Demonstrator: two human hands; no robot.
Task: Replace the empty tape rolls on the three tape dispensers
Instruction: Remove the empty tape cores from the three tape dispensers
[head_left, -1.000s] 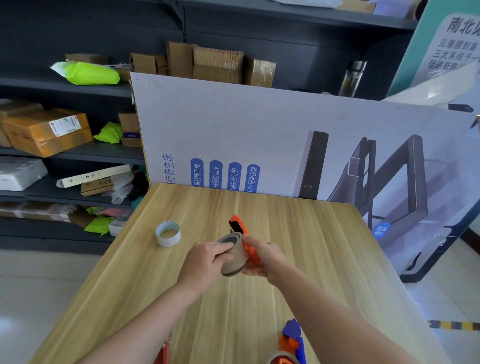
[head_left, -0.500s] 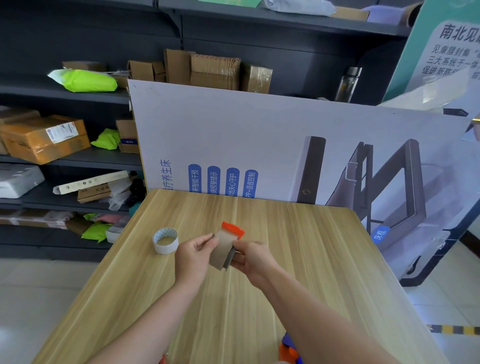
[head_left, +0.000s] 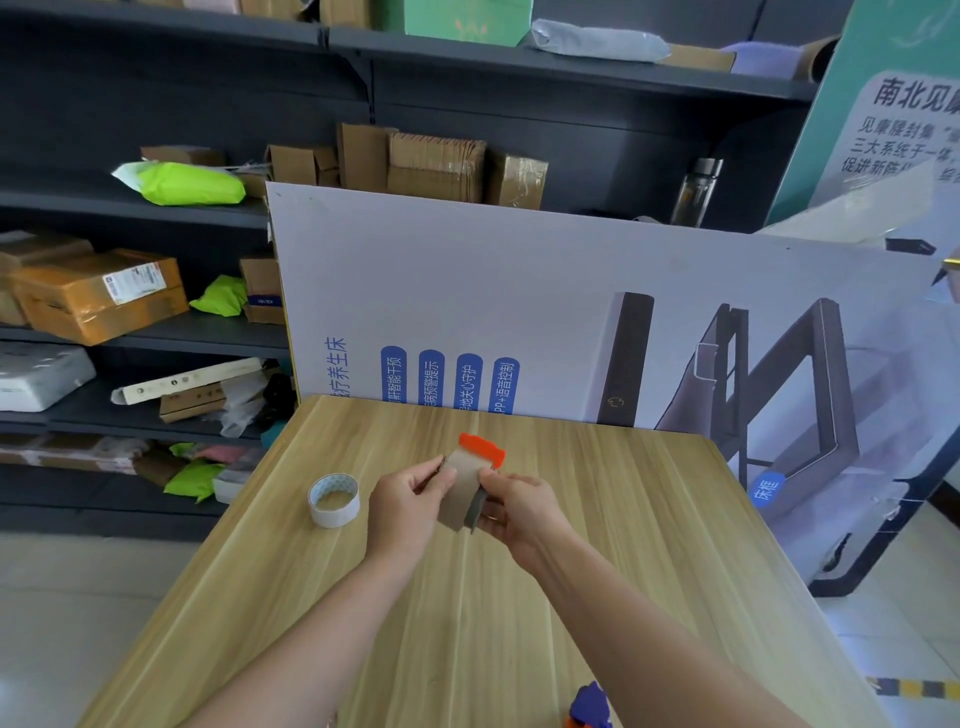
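Note:
Above the middle of the wooden table (head_left: 649, 545), both hands hold one orange tape dispenser (head_left: 482, 447) with a brown tape roll (head_left: 461, 491) on it, seen edge-on. My left hand (head_left: 408, 506) pinches the roll's left side. My right hand (head_left: 519, 506) grips the dispenser's dark body from the right. A white roll (head_left: 334, 499) with a patterned rim lies flat on the table to the left of my hands. A blue and orange dispenser (head_left: 589, 709) shows at the bottom edge, mostly cut off.
A large printed board (head_left: 571, 312) stands upright along the table's far edge. Dark shelves (head_left: 156, 332) with cardboard boxes and green bags fill the left and back. Tiled floor lies on both sides of the table.
The roll turned from showing its open core to edge-on between my hands. The view tilted up, so the hands sit higher and the near dispensers slid mostly out of frame.

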